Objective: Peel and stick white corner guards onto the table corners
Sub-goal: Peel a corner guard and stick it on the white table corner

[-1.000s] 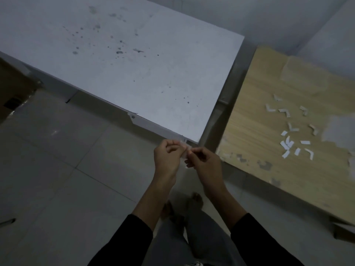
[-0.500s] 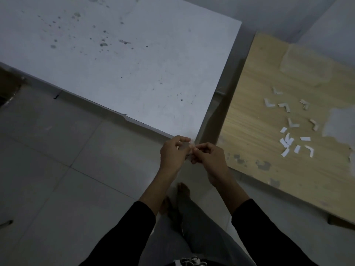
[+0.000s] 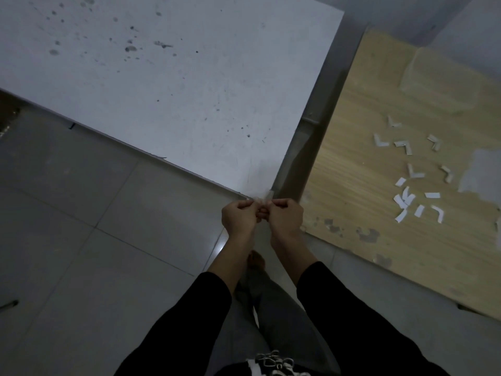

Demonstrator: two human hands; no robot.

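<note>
Corner guard [image 3: 267,196] is pinched between your hands, left hand [image 3: 238,216] and right hand [image 3: 286,218] curled knuckle to knuckle, right at the near corner of the white counter [image 3: 189,104] at 12 o'clock. It looks small, pale and blurred; I cannot tell if the backing is off. You seem to be sticking: next, square it on the corner and press. Spare guards [image 3: 406,196] lie on the wooden counter [image 3: 366,158] at 2 o'clock.
</note>
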